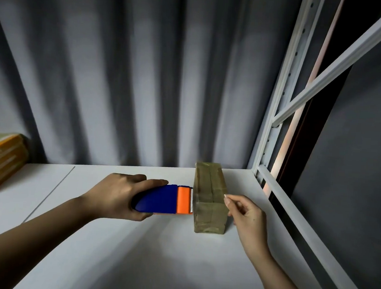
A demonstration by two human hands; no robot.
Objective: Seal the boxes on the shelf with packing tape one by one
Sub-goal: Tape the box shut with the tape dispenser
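On the white shelf board, the left hand wraps its grip around a blue and orange plastic tape dispenser, whose toothed edge touches the left side of a small tape-covered brown cardboard box. Just right of that grip, the right hand pinches at the box's top right edge. Another taped box sits far left, well apart.

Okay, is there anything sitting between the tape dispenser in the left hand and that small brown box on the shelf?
Nothing visible. The left hand holds the tape dispenser with its toothed edge right against the left side of the small box. The right hand is at the box's opposite side, out of the way.
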